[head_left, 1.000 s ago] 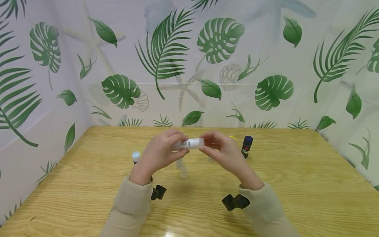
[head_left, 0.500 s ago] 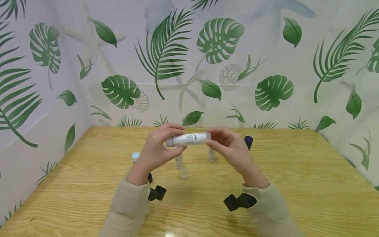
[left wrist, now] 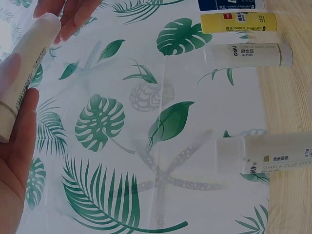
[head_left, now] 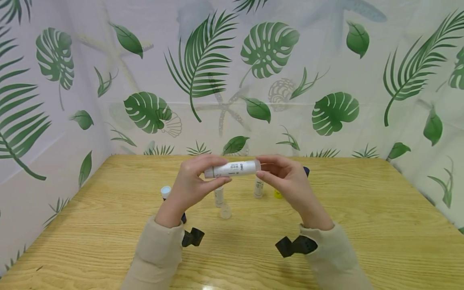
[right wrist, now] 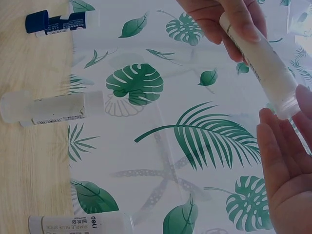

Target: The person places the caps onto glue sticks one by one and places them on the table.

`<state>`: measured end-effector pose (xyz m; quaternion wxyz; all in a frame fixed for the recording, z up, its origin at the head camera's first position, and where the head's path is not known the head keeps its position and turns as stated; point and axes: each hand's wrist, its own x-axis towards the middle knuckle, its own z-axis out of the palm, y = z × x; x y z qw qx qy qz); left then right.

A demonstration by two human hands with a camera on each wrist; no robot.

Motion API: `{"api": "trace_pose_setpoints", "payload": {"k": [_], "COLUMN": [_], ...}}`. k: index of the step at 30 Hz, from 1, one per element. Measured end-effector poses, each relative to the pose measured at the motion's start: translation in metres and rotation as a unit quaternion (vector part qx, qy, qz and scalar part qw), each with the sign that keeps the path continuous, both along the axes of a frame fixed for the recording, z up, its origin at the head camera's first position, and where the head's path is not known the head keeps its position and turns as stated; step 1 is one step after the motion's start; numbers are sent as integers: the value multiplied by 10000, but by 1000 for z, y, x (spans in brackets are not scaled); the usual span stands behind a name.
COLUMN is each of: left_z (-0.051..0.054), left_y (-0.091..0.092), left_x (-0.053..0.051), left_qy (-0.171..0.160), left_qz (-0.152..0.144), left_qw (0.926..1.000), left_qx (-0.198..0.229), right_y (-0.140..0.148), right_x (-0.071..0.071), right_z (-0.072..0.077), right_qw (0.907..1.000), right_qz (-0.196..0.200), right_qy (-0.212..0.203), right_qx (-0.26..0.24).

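A white glue stick [head_left: 237,168] lies nearly level in the air above the table, its printed label facing the head camera. My left hand [head_left: 190,183] grips its left part between thumb and fingers. At the other end, my right hand [head_left: 286,181] pinches the translucent tip with thumb and fingertips. In the right wrist view this clear end [right wrist: 285,107] sits between the right hand's fingers. Behind and below stand two more white glue sticks, one [head_left: 219,197] near the left hand and one [head_left: 258,189] near the right. A small translucent cap [head_left: 225,211] is on the table in front.
A yellow glue stick [left wrist: 239,22] and a navy one [right wrist: 61,23] stand at the right, partly hidden by the right hand in the head view. By the left wrist is a dark tube with a pale top [head_left: 166,191]. Leaf-printed cloth [head_left: 232,80] borders the wooden table [head_left: 232,257].
My right hand has moved right and opened out a little, showing more of the glue stick. The stick has shifted slightly right, its label turned, and my left hand has slid toward its left end.
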<state>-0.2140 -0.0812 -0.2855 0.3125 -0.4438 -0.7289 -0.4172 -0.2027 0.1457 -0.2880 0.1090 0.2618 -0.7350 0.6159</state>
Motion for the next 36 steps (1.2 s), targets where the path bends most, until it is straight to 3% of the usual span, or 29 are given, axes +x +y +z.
{"api": "trace_pose_setpoints", "payload": {"k": [9,26,36], "left_z": [1,0,0], "left_y": [2,6,10], "left_x": [1,2,5], "left_qy": [187,264,259], "left_qz": [16,20,34], "left_qw": [9998,9996,9997], "left_qx": [7,-3,9], "right_y": [0,0,3], "right_x": [-1,1,-1], "right_z": [-1,1,1], "right_qw": [9997,9994,9993], "right_qz": [92,-275,-251], "right_qy": [204,57,42], "right_qx": [-70,196,263]}}
